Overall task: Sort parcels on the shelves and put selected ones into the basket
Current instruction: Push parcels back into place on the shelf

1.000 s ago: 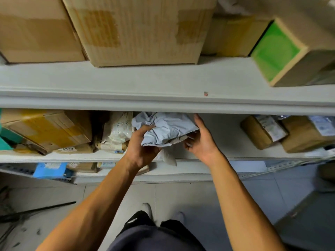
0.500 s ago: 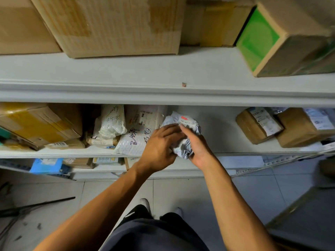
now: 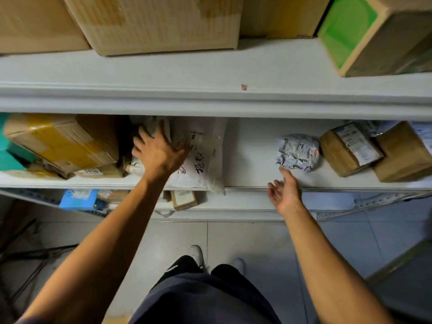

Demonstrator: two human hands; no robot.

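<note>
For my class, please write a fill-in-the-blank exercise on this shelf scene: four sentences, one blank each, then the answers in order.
1. The crumpled grey parcel lies on the middle shelf, held by ____ hand.
2. The left hand rests on the white bag with ____ handwriting.
3. The right hand is ____, palm up, just below the grey parcel.
4. The box on the top shelf at far right has a ____ face.

Answers: neither; black; open; green
</note>
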